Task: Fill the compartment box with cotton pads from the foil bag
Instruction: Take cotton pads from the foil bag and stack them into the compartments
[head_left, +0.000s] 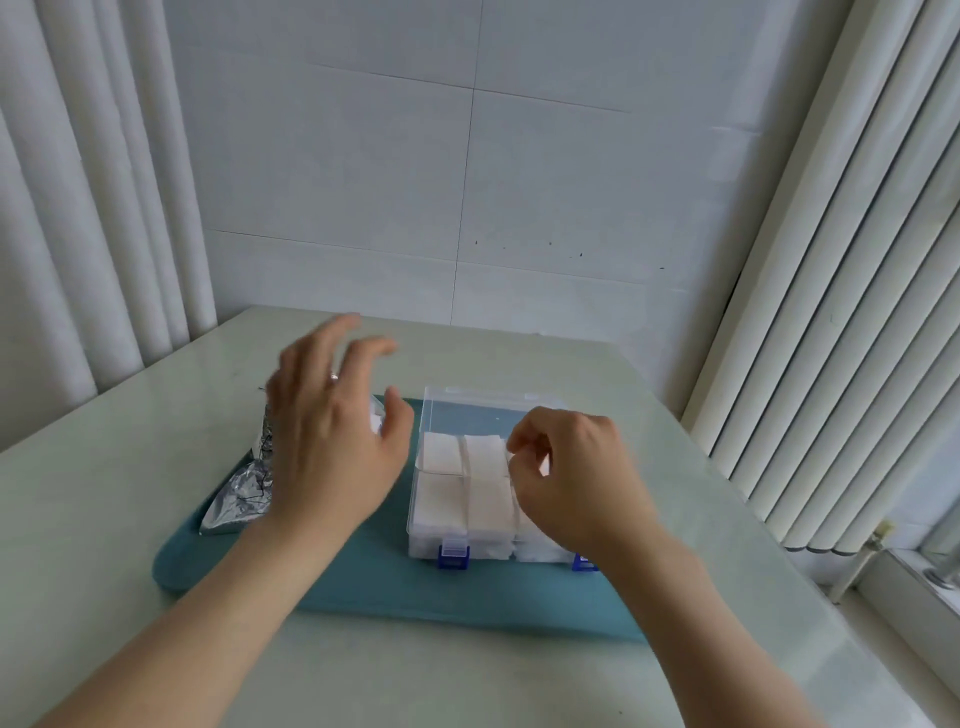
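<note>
White pleated curtain (78, 208) hangs at far left, next to the grey tiled wall (467, 182). The worktop (104, 493) is pale, smooth and glossy. On it lies a teal mat (363, 582) with rounded corners. The crinkled silver foil bag (239, 493) lies on the mat's left end, largely hidden behind my left hand (332, 431). That hand hovers over it, motion-blurred, fingers spread wide, holding nothing. Just right of it on the mat is the compartment box (415, 499): clear rigid plastic, lid standing open at the back, blue latches (453, 555) on the near wall. Square white cotton pads (485, 457), soft and matte, fill the visible compartments. My right hand (576, 478) covers the box's right column, fingers curled, thumb and forefinger pinching a pad's edge. Ribbed white vertical blinds (831, 312) close off the right.
</note>
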